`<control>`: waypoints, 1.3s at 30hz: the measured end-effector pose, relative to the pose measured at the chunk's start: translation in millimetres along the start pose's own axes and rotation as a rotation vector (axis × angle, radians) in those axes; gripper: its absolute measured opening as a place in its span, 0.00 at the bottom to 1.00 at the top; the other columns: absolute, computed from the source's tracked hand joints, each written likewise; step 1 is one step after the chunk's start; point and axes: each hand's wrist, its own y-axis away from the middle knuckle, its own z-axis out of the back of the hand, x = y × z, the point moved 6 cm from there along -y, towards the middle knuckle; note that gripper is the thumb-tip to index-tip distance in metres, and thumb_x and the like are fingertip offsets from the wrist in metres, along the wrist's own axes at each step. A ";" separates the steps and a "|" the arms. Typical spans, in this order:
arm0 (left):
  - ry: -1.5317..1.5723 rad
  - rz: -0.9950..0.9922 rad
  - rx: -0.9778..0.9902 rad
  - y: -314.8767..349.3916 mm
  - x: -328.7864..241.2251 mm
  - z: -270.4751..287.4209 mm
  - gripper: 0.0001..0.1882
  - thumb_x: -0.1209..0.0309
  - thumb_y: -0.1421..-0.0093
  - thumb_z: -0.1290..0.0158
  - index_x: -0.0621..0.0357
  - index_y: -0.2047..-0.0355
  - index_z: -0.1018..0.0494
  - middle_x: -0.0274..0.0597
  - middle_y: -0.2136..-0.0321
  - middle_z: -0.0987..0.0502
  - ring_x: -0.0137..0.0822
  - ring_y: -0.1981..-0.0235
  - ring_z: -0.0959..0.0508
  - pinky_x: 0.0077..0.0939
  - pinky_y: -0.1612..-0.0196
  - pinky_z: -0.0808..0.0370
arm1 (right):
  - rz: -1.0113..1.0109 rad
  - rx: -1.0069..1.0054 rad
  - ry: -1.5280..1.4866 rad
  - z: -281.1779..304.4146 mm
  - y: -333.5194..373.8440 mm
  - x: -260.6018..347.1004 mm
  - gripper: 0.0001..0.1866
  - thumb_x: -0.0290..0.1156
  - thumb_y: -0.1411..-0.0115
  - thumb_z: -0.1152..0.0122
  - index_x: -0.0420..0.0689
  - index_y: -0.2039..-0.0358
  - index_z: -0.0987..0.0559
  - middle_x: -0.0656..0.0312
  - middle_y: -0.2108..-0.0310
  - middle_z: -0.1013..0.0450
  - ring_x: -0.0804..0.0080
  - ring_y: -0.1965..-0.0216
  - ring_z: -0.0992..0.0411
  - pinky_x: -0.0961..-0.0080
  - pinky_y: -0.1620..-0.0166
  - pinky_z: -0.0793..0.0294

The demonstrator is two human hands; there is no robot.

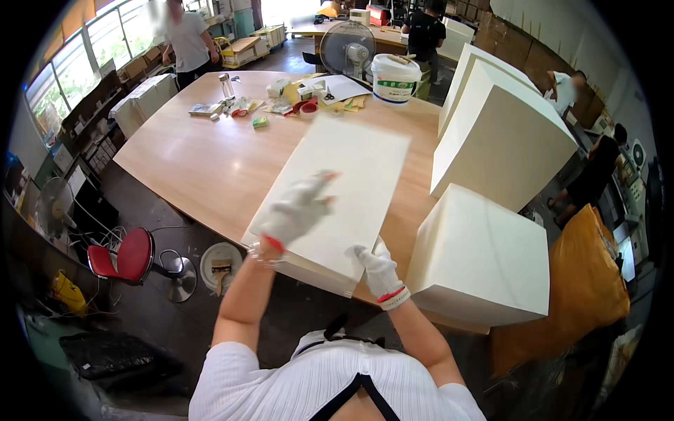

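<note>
A large, flat white box [344,182] lies near me at the table's edge, with layered edges showing along its near side. Over its top is my left hand [298,207] in a white glove with a red cuff, blurred by motion. Its fingers are stretched out and bare at the tips; whether it touches the surface I cannot tell. My right hand [379,270], gloved the same way, holds the box's near right edge, thumb on top and fingers partly hidden at the side.
More white boxes stand at right, a low one [484,252] and a tall one [498,133]. A white bucket [394,78], a fan [349,50], tape rolls [309,109] and small items sit farther back. A red stool [133,256] is at left. Other people stand around the room.
</note>
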 end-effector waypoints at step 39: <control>0.565 0.788 -0.186 181.9 179.7 88.3 0.33 0.59 0.26 0.49 0.61 0.28 0.44 0.40 0.35 0.33 0.28 0.40 0.28 0.21 0.43 0.27 | 0.038 -0.258 0.345 16.7 54.1 0.5 0.52 0.54 0.36 0.34 0.33 0.27 0.49 0.40 0.31 0.41 0.52 0.30 0.41 0.66 0.32 0.41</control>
